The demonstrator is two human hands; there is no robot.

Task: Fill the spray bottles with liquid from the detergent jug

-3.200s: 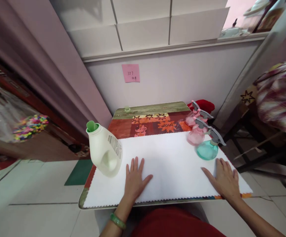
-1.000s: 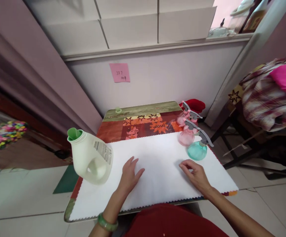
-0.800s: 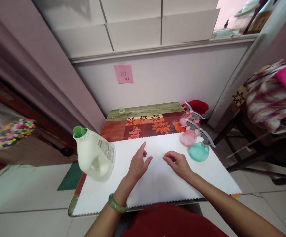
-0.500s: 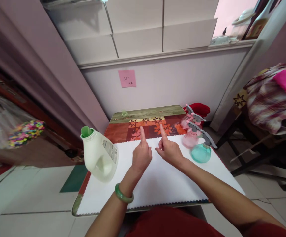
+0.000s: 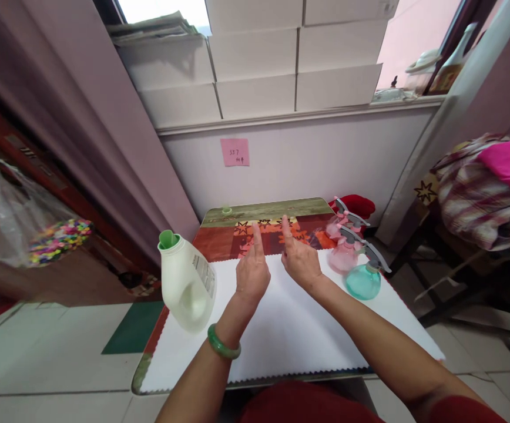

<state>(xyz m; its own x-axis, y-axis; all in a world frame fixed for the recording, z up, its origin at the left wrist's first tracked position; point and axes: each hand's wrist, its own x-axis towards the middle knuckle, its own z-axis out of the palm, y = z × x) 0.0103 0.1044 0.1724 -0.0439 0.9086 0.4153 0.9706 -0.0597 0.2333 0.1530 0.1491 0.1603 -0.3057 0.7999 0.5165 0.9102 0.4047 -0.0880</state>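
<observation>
Both hands are raised over a white scalloped cloth (image 5: 290, 329) on a small table, with nothing in either of them. My left hand (image 5: 253, 272), a green bangle (image 5: 224, 342) on its wrist, points its index finger forward while its other fingers look curled. To its left stands a pale jug (image 5: 188, 288) with a green spout and no cap on. My right hand (image 5: 301, 261) also points its index finger forward, the rest folded in. Right of it are a teal spray bottle (image 5: 364, 282), a pink spray bottle (image 5: 342, 258) and another pink spray bottle (image 5: 335, 228) behind.
A small green cap (image 5: 227, 209) lies at the table's far edge (image 5: 272, 208). White boxes (image 5: 255, 97) are stacked on the ledge behind, above a pink note (image 5: 234, 153). A bag of colourful pieces (image 5: 59, 241) hangs at left; clothes (image 5: 475, 188) are piled at right.
The view has tilted up slightly and shifted left, so the scene sits lower and a bit further right. Both hands keep their pointing pose; the right thumb is now tucked in closer.
</observation>
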